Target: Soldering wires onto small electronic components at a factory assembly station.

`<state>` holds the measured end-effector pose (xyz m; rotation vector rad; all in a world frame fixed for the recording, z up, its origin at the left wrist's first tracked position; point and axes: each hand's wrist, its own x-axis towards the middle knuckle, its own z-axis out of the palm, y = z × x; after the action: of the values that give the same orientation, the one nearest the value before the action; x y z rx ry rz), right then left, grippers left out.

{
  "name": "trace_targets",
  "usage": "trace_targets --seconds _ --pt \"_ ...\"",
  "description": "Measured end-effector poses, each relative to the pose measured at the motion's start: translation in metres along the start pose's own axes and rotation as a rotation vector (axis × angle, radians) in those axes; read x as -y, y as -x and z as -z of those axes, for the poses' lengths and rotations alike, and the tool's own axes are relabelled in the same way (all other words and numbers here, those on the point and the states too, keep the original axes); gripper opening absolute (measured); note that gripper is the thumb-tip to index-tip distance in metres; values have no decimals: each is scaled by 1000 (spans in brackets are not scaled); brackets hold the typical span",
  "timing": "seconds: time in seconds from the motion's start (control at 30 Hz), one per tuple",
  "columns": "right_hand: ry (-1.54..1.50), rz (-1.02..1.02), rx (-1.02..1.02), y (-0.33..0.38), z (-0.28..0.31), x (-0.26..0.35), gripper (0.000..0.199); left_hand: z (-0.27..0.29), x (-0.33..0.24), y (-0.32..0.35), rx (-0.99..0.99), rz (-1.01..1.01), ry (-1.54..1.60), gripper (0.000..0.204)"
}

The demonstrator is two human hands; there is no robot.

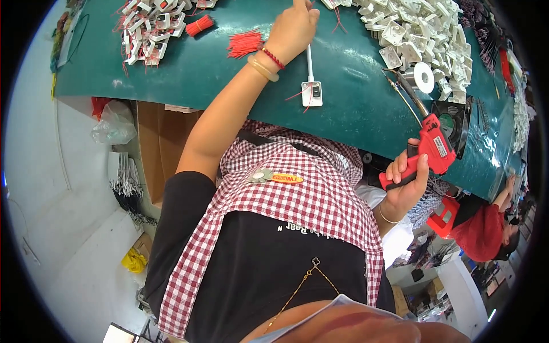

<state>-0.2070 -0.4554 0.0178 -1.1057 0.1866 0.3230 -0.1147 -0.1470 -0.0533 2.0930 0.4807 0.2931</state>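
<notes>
My right hand (pixel 407 174) is wrapped round the handle of a red soldering gun (pixel 437 146), whose metal tip points up and away over the table. At the top edge of the picture my left hand (pixel 294 27) is curled closed; its fingertips are partly cut off, and what they hold is hidden. A white cord (pixel 310 63) runs from beneath that hand to a small white switch housing (pixel 312 94) with a black rocker and thin red wires, lying on the green table. Left of my wrist is a bundle of short red wires (pixel 246 44).
On the green table (pixel 171 80), white housings with red wires (pixel 151 34) lie at the far left, and a heap of white plastic casings (pixel 414 34) at the far right. A solder spool (pixel 423 77) and a black fan (pixel 457 123) stand by the gun. Another person (pixel 483 234) sits right.
</notes>
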Motion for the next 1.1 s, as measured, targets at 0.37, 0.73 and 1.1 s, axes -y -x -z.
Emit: trace_targets --seconds 0.37,0.73,1.1 --pt "40 -20 -22 -3 2 1 40 62 16 100 487 -585 -310 25" --pt "86 -36 41 -2 -18 -1 39 52 24 112 626 -203 490 22" --pt "130 -74 28 6 -22 1 38 15 15 109 412 124 668 4"
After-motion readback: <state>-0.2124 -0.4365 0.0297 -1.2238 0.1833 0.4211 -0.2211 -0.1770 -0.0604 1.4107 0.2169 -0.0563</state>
